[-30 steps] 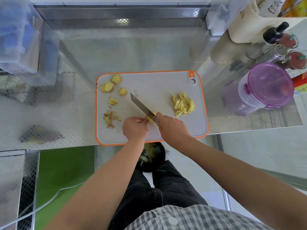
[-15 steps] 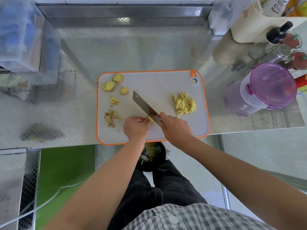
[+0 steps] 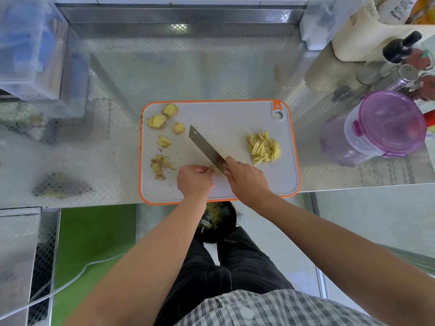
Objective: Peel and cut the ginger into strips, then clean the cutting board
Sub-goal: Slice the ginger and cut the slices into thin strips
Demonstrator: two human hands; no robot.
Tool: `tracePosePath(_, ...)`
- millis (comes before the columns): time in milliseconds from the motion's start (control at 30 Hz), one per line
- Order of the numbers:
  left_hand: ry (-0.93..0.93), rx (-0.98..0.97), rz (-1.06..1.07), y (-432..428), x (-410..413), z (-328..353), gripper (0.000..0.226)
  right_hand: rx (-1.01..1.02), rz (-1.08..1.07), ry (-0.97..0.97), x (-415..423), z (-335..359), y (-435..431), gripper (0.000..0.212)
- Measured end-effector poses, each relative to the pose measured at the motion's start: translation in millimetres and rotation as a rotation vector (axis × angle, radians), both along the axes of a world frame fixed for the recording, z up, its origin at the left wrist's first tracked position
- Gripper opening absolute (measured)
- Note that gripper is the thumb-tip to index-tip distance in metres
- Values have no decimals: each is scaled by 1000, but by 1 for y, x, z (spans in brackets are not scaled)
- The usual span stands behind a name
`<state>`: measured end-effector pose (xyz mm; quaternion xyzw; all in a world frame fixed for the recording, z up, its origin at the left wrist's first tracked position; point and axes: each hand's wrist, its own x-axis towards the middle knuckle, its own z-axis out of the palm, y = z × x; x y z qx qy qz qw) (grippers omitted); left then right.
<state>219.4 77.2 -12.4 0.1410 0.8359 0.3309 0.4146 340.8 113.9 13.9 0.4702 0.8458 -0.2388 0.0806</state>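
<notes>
Ginger piece [image 3: 211, 168], the bit I am cutting, lies near the front of the cutting board [image 3: 235, 114], almost wholly hidden under my curled fingertips. My left hand [image 3: 195, 178] pinches it down, knuckles bent. Touching it on the right is the knife [image 3: 204, 147], my right hand [image 3: 247, 182] wrapped round the handle end with the forefinger laid along the blade's back. The blade slants away to the upper left over bare board.

Nearest me, below the counter's front edge, a black bowl [image 3: 219, 222] holds peelings. The board's orange front rim reaches that edge, so there is hardly any room on this side. Left of my left hand is a heap of peel scraps [image 3: 161, 165]. Right of the knife is the pile of cut strips [image 3: 264, 148], apart from both hands. Farther off, the uncut chunks [image 3: 157, 121] crowd the far left corner. Past the far rim the steel counter [image 3: 211, 67] lies open. A purple-lidded tub [image 3: 390, 121] stands to the right.

Half a second ago more yellow showed between fingers and blade; hands and knife have barely moved.
</notes>
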Motion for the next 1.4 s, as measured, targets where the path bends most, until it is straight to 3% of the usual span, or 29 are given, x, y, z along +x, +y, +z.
tracePosePath(500,-37,20,22,0,-1,-4,32,-14,37,-75,-9,-1,1,14)
tracePosePath(800,-41,32,34,-1,-1,-4,21,-3,37,-24,4,8,-6,15)
tracePosePath(1400,-34,29,31,-1,-2,-4,24,6,62,-47,2,8,-5,16)
